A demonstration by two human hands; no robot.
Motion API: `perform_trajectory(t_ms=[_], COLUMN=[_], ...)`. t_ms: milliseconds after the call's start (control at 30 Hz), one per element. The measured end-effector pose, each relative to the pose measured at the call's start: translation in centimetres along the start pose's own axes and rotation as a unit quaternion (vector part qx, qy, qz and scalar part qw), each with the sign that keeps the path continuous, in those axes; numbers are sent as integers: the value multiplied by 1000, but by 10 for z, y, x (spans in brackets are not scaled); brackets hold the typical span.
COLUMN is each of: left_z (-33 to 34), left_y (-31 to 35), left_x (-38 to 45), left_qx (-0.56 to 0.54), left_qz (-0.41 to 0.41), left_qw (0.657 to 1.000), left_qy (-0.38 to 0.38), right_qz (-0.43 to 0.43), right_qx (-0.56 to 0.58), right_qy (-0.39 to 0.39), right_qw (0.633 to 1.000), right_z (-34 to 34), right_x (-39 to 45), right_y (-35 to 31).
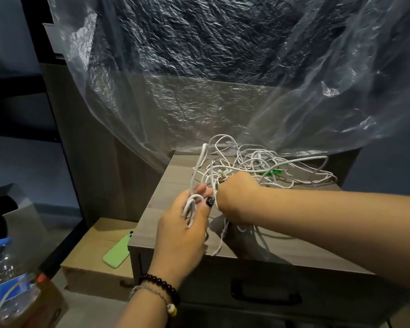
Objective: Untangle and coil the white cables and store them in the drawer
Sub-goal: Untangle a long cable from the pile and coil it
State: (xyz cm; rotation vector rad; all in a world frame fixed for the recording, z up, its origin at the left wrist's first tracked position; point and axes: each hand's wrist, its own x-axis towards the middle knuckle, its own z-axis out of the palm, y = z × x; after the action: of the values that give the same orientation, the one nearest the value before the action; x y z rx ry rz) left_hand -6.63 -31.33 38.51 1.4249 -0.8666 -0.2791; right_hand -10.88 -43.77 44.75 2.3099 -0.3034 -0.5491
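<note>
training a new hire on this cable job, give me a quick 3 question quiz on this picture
1. True or false: the drawer is closed.
2. Which hand holds a few gathered loops of white cable? A) left hand B) right hand
3. What lies on the cardboard box left of the cabinet?

Key
1. True; its black handle sits flush at the front, and the white cables lie tangled on top.
2. A; the right hand reaches into the tangle.
3. A green phone.
</note>
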Motion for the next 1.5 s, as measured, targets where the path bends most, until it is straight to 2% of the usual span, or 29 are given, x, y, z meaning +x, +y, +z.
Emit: perform_trajectory(t_ms=[100, 233, 333, 500, 700, 867, 933, 1033, 1200, 1367, 1500], left_z=[7, 15, 21, 16, 15, 15, 17, 19, 19, 16, 12], left_y=[-5, -13, -19, -28, -29, -30, -29, -29, -28, -26, -29], left_x=[4, 10, 11, 16, 15, 12, 11, 10, 11, 11, 14], left_qx=[-9, 3, 102, 228, 246, 247, 242, 243, 247, 259, 263], left_qz=[-1, 6, 35, 96, 137, 136, 135, 116, 101, 100, 93], left_qw=[1000, 1000, 993, 969, 960, 959, 960, 962, 963, 959, 958], left_qy=[8, -11, -44, -27, -2, 25, 31, 31, 44, 53, 68], right_qz=[-12, -38, -53, -1, -47, -77, -82, -83, -92, -106, -81], right_qx=[-21, -21, 0, 102, 265, 347, 380, 389, 371, 386, 527], right_qy=[-6, 42, 83, 172, 288, 290, 328, 416, 498, 497, 447], right_qw=[1000, 998, 995, 980, 919, 889, 861, 818, 778, 770, 718], right_z=[5, 12, 18, 30, 53, 72, 79, 86, 86, 88, 85], right_x=[-1, -4, -9, -18, -35, -47, -50, -52, -55, -56, -57], right_y=[-2, -7, -1, 20, 52, 60, 62, 65, 67, 67, 67])
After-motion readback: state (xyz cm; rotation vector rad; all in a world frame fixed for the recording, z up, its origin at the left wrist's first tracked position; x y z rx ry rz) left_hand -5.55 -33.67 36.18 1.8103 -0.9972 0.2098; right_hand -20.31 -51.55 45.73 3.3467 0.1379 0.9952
